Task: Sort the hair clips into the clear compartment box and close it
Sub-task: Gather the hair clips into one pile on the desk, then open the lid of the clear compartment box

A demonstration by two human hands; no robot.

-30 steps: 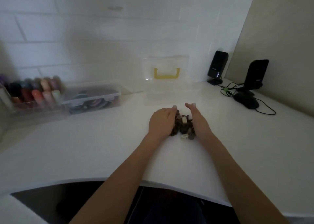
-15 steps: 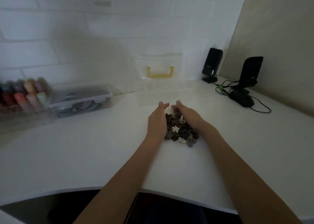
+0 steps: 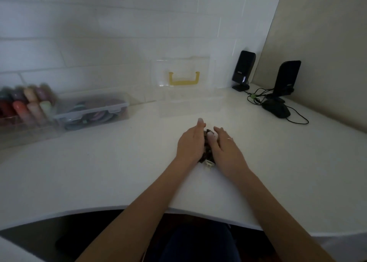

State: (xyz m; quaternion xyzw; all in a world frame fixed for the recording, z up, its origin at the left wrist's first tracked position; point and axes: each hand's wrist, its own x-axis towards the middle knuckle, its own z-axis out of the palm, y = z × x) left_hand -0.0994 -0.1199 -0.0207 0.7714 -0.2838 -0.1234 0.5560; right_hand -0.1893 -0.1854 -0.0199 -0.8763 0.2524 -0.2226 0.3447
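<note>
Near the table's [image 3: 99,162] middle, the left hand [image 3: 191,142] and right hand [image 3: 225,149], fingers straight, press a pile of hair clips [image 3: 207,154] between them. The clear compartment box [image 3: 188,102] stands open toward the back edge; apparently no clips are sorted yet.

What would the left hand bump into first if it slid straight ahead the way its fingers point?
Probably the clear compartment box, open just beyond the left hand. The desk between looks bare, though depth is hard to judge.

Left hand [image 3: 190,144] & right hand [image 3: 224,148] cupping hair clips [image 3: 207,154], clear box [image 3: 188,94] behind
</note>
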